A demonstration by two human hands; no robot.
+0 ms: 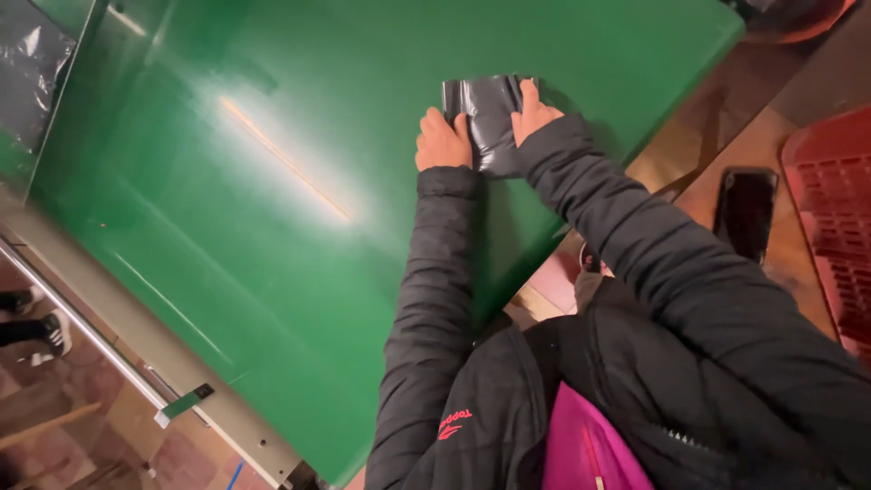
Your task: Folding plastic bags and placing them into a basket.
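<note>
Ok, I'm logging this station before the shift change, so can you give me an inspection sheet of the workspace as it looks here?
Surface: glossy green table, light glare streak across it, pale metal edge rail on the near side.
Job's things: folded black plastic sheet lying flat on the table near its far corner.
Clutter: crumpled black plastic at the table's far left edge.
Grips: left hand and right hand press on the sheet from either side, both in black padded sleeves.
Cables: nothing seen.
Surroundings: dark phone on a wooden surface, red slotted crate beside it, another person's shoes on the floor.
</note>
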